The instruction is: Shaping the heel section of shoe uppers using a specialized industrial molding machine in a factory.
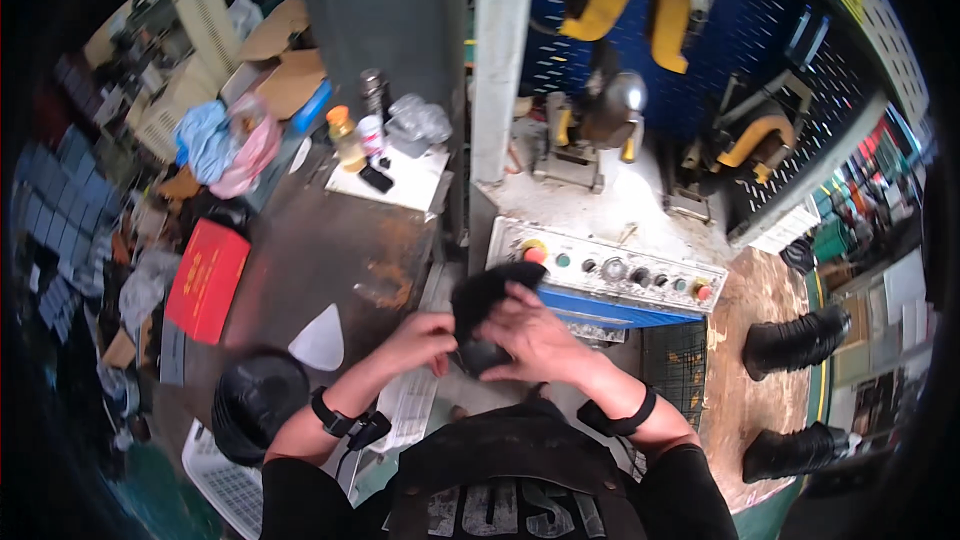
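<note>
In front of my body I hold a soft, curved black piece (478, 302) that looks like a shoe upper. My left hand (428, 339) pinches its left edge with curled fingers. Across its right side lies my right hand (530, 338), thumb low and fingers bent over the surface. Part of the piece is hidden behind the right hand. Just beyond it stands a machine's white control panel (610, 272) with coloured buttons and a dial. Above the panel, a rounded metal form (617, 105) sits on the machine bed.
On the dark table at left are a white teardrop-shaped piece (319, 339), a red box (207, 280), a yellowish bottle (346, 140) and a black stack (258, 402). Two nested black stacks (795, 342) (795, 452) lie on the wooden table at right. Yellow curved arms (640, 0) hang inside the machine.
</note>
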Tool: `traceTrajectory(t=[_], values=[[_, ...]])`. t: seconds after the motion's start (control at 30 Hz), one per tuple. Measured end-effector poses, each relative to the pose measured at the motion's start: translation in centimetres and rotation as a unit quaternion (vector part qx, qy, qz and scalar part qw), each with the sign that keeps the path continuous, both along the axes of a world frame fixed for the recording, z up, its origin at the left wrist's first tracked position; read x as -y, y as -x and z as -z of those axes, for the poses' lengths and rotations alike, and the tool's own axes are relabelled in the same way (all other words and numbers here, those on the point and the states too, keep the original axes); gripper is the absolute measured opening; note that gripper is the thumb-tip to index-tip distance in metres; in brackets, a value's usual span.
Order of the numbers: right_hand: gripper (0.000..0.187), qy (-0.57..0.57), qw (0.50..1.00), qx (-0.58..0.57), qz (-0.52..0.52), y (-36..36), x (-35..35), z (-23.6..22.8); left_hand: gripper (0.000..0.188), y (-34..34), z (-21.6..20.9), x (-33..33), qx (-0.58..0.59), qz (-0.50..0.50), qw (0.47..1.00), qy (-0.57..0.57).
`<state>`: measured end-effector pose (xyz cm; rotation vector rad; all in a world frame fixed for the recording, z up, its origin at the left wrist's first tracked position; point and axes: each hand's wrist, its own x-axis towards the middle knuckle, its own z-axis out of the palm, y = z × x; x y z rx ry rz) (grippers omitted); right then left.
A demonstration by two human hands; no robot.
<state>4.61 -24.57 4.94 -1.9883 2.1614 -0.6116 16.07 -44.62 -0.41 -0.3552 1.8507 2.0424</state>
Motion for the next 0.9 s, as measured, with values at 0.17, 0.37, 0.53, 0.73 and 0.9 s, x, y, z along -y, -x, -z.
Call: traceTrajectory(t=[0.17,0.37,0.53,0.73,0.9], values=[[0.033,-0.02,0.969,0.243,0.04,4.4,-6.7,1.6,0.025,7.3,-1.8,-6.9,-0.416,0.029,0.833,0.364],[0.021,0.026,0.901,0.424,0.089,12.3,-11.2,-3.1,0.006,15.4,-6.3,-8.5,-0.253,0.143,0.952,0.098],[0.018,0.265,0.767,0.57,0.126,23.4,-11.1,-5.2,0.016,25.0,-15.2,-8.2,-0.343,-0.024,0.934,0.103],[0.016,0.385,0.596,0.692,0.133,32.1,-3.7,-7.7,0.048,34.6,-18.0,-6.6,-0.36,-0.142,0.916,0.103],[0.018,0.349,0.57,0.721,0.182,32.0,-2.7,-5.1,0.046,36.0,-17.1,-6.7,-0.356,-0.022,0.924,0.136]])
